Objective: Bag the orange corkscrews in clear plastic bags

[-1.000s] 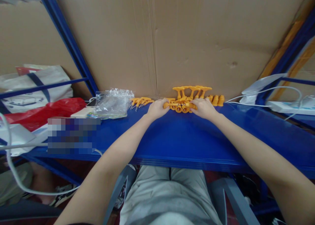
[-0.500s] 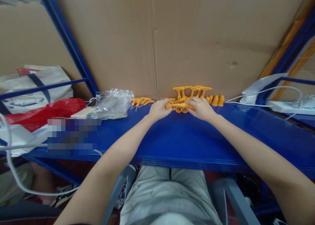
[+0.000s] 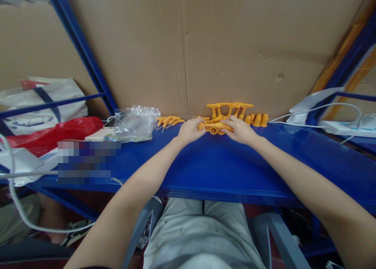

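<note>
Currently:
- Left hand (image 3: 190, 130) and right hand (image 3: 239, 129) both sit at the far edge of the glossy blue metal counter (image 3: 217, 167), close against the brown corrugated cardboard sheet (image 3: 188, 45) standing behind it.
- Between them lies a cluster of small orange plastic parts with round ends (image 3: 216, 128). Left hand curls its fingers onto the cluster's left end, right hand pinches the right end with thumb and fingers. Both hands are closed on it; exact finger contact is too small to tell.
- Just behind the cluster: a row of upright orange plastic T-shaped pieces (image 3: 229, 108) against the cardboard.
- Just right of those: a few short orange plastic cone-shaped caps (image 3: 257, 119), standing, near the right hand but not touched.
- Left of the left hand: a small pile of flat orange plastic pieces with thin chains (image 3: 169, 121), apart from the hand.
- Further left: a crumpled clear plastic bag (image 3: 135, 123), then a red plastic bag (image 3: 53, 132).
- Far right: white cables (image 3: 323, 108) running to a white power strip (image 3: 346, 128).
</note>
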`<state>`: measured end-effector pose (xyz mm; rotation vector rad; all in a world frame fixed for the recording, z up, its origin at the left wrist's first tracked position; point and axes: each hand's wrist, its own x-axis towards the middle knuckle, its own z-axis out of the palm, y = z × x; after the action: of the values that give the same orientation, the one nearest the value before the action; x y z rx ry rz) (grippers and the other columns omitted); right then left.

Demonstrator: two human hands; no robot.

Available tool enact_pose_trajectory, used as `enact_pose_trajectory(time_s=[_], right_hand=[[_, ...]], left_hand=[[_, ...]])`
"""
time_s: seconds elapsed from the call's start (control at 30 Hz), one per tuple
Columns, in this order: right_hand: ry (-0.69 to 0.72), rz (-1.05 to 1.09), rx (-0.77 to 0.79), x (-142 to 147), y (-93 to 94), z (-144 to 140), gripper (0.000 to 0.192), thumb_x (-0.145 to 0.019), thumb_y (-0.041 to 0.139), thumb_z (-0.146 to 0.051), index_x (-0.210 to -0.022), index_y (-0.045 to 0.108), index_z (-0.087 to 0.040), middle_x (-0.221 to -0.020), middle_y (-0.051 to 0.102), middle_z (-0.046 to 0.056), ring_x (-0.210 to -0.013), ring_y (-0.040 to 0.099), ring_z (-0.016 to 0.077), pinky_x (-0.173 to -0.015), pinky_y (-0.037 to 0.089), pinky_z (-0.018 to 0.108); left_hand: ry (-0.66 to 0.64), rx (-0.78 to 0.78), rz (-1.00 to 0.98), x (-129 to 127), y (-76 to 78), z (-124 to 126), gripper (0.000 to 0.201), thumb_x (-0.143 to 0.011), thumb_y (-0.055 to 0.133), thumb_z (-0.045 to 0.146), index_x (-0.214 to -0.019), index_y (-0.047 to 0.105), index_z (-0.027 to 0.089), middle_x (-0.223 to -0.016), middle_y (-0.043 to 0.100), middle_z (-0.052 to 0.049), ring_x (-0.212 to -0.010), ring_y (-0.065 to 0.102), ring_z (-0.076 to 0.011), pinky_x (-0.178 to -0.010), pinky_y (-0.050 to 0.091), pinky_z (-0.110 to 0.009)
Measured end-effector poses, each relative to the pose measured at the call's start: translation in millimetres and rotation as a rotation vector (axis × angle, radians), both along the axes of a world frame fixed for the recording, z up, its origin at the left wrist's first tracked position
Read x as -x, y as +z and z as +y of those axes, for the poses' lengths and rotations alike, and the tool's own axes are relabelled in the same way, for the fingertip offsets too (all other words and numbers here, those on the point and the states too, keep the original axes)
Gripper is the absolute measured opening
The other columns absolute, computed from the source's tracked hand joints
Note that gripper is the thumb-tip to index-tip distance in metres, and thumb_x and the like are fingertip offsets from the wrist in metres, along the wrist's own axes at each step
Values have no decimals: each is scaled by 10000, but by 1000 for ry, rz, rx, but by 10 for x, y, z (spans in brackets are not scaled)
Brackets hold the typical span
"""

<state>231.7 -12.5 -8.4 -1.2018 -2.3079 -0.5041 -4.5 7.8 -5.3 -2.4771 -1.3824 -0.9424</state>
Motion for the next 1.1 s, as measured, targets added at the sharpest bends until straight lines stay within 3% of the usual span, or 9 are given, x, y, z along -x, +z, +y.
enact_pose_trajectory(time_s=[0.17, 0.5, 0.8, 1.1], right_hand=[[2, 33, 10, 6, -22, 23, 422, -937, 489, -309, -1300, 613, -132, -1064, 597, 146, -929, 621, 266, -822, 508, 382], [-80, -23, -52, 70, 36, -81, 424, -948, 462, -300, -1324, 608, -171, -1057, 592, 157, -887, 605, 286, -789, 486, 418], [149, 271, 80, -66, -39, 176, 424, -819, 684, -336, -1219, 668, -194, -1032, 646, 111, -949, 629, 274, -895, 523, 469], [277, 618, 409, -113, -66, 265, 495, -733, 744, -281, -1205, 635, -180, -1215, 644, 127, -899, 691, 227, -849, 589, 438]], left_hand=[[-41, -50, -13, 24, -30, 63, 221, -790, 607, 285, -992, 654, 208, -928, 733, -66, -868, 682, -234, -757, 518, -319], [-53, -46, -18, 38, -20, 81, 218, -784, 611, 264, -987, 646, 193, -860, 730, -63, -765, 673, -221, -684, 488, -301], [-13, -6, 13, 35, -22, 81, 232, -793, 622, 269, -1014, 643, 201, -941, 739, -84, -877, 692, -258, -731, 507, -327], [-3, 1, -18, 78, -24, 97, 257, -821, 648, 371, -1018, 641, 206, -949, 738, -72, -884, 695, -257, -737, 509, -328]])
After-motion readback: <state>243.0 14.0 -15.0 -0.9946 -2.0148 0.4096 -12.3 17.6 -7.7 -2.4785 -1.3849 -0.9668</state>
